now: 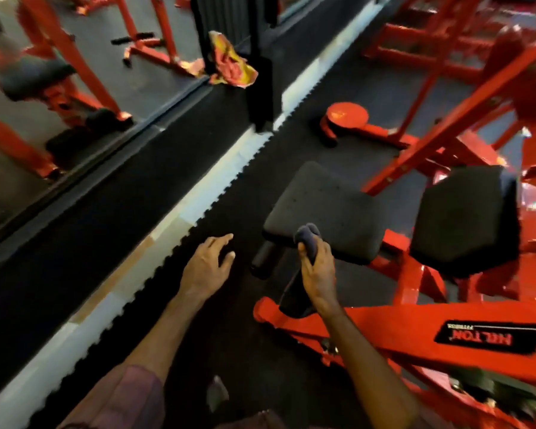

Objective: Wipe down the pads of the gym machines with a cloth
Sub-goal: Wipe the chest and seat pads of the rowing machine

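My right hand (317, 275) grips a dark grey cloth (307, 238); its bunched top sticks out above my fingers and its tail hangs down below my palm. The cloth's top touches the near edge of a black seat pad (331, 209) on a red machine. A second black pad (464, 218) sits to the right of it. My left hand (208, 267) hovers over the dark floor left of the seat pad, fingers relaxed and holding nothing.
The red machine frame (430, 329) with a black label crosses below my right arm. A black roller (262, 258) sticks out under the seat pad. A wall mirror (75, 88) runs along the left. A red and yellow rag (229, 61) hangs on a black post.
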